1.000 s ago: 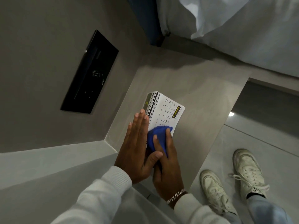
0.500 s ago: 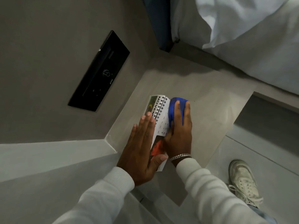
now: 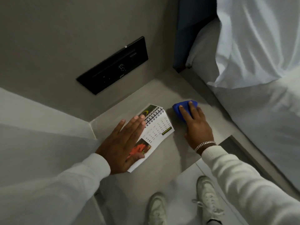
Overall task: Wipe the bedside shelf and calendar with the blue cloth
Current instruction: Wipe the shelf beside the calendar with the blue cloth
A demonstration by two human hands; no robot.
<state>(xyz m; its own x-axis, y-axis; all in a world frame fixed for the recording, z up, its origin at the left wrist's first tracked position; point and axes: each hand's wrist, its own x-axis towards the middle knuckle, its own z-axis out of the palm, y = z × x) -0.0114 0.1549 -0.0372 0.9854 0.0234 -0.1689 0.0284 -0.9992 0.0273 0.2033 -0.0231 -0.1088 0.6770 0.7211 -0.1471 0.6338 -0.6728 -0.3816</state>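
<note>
Grey laminate forms the wall at the left of the view, where a black switch panel [image 3: 113,65] is set flush above the shelf [image 3: 164,156]. Below it, the left hand [image 3: 121,143] lies flat, fingers straight and close together, palm pressing the left part of the calendar [image 3: 158,127]; it holds nothing, serving only to pin the calendar down. The calendar lies on the shelf surface near the wall corner, its spiral binding toward the wall and a page of dates uppermost, with a red picture partly under the thumb. Just right of the calendar, and apart from it, the blue cloth [image 3: 178,109] sits bunched on the bare shelf, covered by the right hand [image 3: 194,124], whose fingers [image 3: 192,108] are spread narrowly over the top of the cloth and press it down; a bracelet [image 3: 205,144] circles the wrist. Farther right, white bedding [image 3: 259,78] hangs beside the shelf edge, and white shoes [image 3: 207,197] stand on the floor below. The step in hand appears to be wiping the shelf surface between calendar and bed, the cloth being off the calendar. The next move likely calls for steady downward pressure while sweeping the cloth across the remaining open shelf toward the bed-side edge and front edge, and then for lifting or sliding the calendar so that the patch beneath it can be reached.
</note>
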